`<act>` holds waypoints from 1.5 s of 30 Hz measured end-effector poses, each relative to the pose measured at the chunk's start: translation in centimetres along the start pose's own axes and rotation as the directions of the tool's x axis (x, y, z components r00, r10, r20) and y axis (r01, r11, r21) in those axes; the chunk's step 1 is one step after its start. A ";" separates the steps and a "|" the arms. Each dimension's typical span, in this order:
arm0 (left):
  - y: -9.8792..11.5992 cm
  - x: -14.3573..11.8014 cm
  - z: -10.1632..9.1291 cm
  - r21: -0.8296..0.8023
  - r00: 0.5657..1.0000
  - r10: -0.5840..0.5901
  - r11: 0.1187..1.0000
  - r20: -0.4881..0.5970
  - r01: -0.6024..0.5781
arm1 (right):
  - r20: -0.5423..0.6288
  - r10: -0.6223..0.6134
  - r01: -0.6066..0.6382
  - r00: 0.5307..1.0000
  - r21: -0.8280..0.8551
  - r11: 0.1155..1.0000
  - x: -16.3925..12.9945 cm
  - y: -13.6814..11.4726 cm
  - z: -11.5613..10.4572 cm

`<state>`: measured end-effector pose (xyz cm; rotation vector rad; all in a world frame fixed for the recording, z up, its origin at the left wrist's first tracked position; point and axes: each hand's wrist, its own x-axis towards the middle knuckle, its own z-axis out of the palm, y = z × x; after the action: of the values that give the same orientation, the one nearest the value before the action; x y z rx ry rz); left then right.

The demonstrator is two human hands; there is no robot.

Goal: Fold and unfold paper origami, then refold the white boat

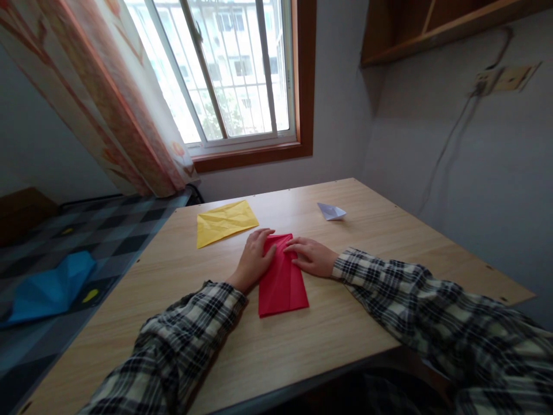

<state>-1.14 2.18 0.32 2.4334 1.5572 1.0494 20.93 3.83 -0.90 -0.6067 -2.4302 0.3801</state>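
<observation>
A folded sheet of red paper [283, 291] lies on the wooden table in front of me, creased into a tall shape with its narrower end away from me. My left hand [254, 258] rests along its upper left edge, fingers stretched toward the far end and thumb on the paper. From the other side, my right hand [314, 257] reaches in with its fingers extended and slightly bent, the tips touching the paper near the upper right edge. Both hands are open, pressing on the paper rather than wrapped round it. The paper's far left edge is partly hidden under my left hand.
Beyond my left hand lies a creased yellow paper sheet [227, 222]. A small white folded paper boat [332, 212] sits at the back right of the table [345, 323]. Blue folded paper [54, 288] rests on a checked bedspread [129, 216] at left. A window and curtain [116, 109] stand behind.
</observation>
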 end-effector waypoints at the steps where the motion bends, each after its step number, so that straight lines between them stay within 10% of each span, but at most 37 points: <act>1: 0.3 -0.1 0.0 0.050 0.999 0.042 0.998 0.029 -0.043 | 0.002 -0.005 0.005 1.000 -0.008 1.000 0.0 0.0 0.0; 12: 0.5 -0.9 0.7 0.195 0.960 0.189 0.954 0.206 -0.229 | 0.021 -0.039 0.040 0.999 -0.056 0.998 -0.1 0.2 0.1; 31: 0.3 -0.9 0.4 0.290 0.880 0.014 0.941 0.475 -0.172 | 0.027 -0.042 0.044 0.999 -0.067 0.997 0.1 -0.1 0.0; 45: 0.2 -1.2 0.7 0.298 0.914 0.006 0.945 0.406 -0.138 | 0.050 -0.003 0.008 0.999 -0.110 0.994 0.2 -0.6 -0.6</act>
<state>-0.86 1.26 -0.75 2.7020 1.5993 0.2740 20.97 3.47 -0.09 -0.6448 -2.5125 0.2626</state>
